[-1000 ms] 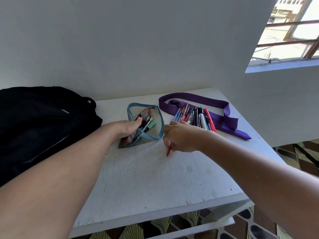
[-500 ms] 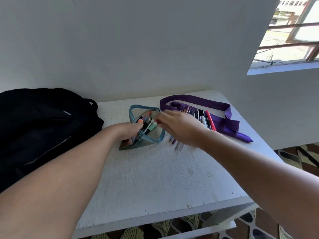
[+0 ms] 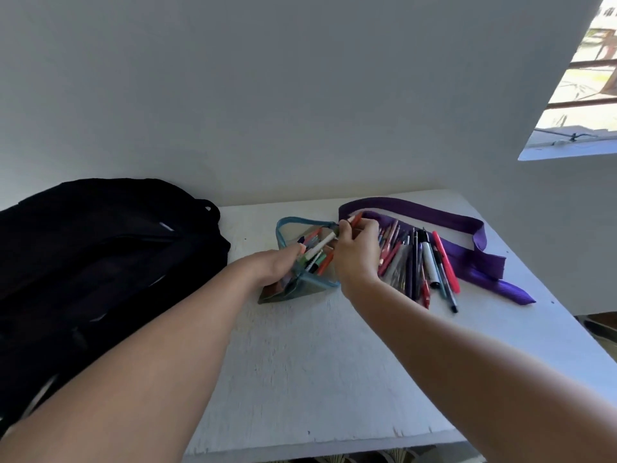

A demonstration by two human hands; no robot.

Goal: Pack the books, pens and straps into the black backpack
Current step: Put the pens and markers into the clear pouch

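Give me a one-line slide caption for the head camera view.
Left hand steadies an open pencil pouch while right hand feeds in pens.

At frame center, the left hand (image 3: 278, 266) is gripping the open pencil pouch (image 3: 302, 262) while the right hand (image 3: 355, 252) is holding pens (image 3: 325, 242) at its mouth. Loose pens (image 3: 417, 262) and a purple strap (image 3: 467, 242) are lying right of it on the white worktop (image 3: 317, 362); a black backpack (image 3: 100, 262) is sitting at left.

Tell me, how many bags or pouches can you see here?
2. A big black fabric backpack lies on the table's left end; a small clear pencil pouch with blue trim stands open mid-table, the left hand holding it. None seems hidden.
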